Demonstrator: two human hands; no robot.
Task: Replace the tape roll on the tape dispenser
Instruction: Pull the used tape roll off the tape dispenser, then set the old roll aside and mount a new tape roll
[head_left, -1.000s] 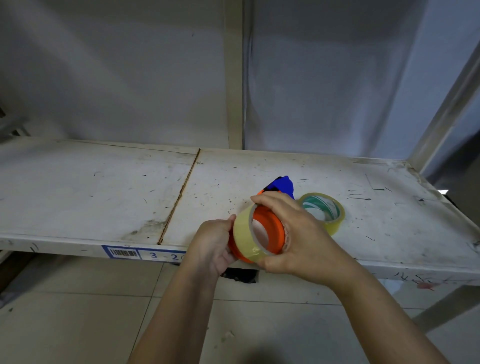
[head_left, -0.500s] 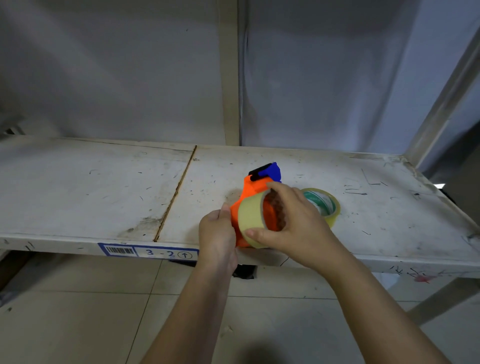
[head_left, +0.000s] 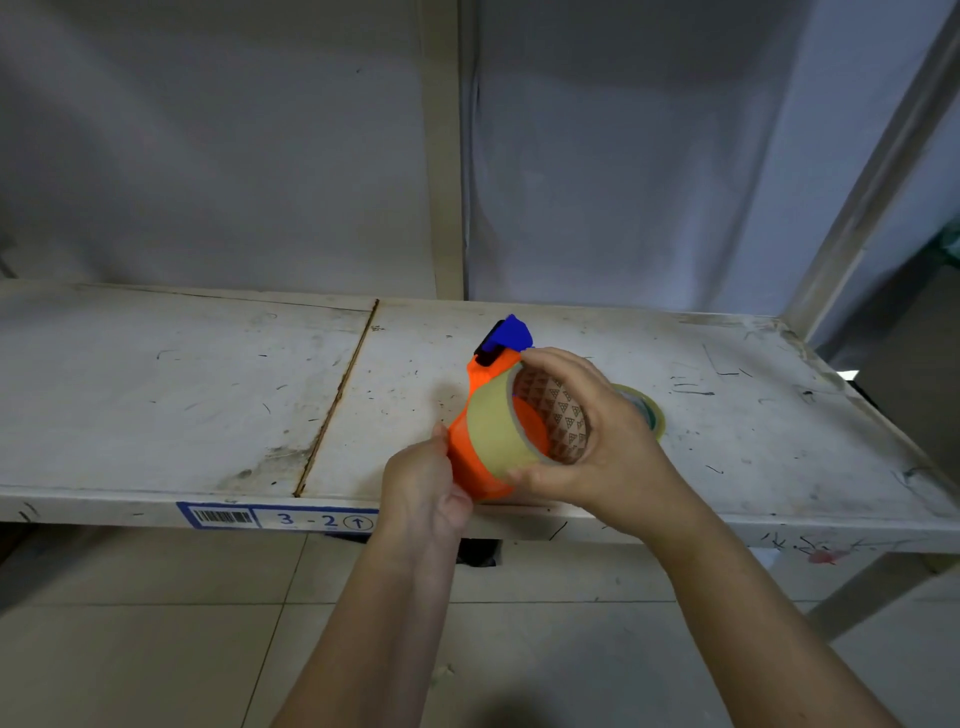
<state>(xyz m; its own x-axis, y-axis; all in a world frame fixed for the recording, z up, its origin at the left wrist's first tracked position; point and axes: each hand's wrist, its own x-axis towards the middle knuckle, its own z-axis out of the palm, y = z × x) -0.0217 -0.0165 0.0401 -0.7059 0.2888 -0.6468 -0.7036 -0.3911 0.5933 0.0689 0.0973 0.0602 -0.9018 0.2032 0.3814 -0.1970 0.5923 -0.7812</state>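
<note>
Near the shelf's (head_left: 156, 415) front edge, left hand (head_left: 423, 486) grips the dispenser (head_left: 470, 467); right hand (head_left: 597, 447) clasps the roll (head_left: 493, 431) on it.

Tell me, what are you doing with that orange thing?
A person is putting tape on a tape dispenser. The left hand grips the orange dispenser, and the right hand holds a tape roll that sits partly over its orange hub. Another tape roll lies on the shelf behind the right hand.
</note>
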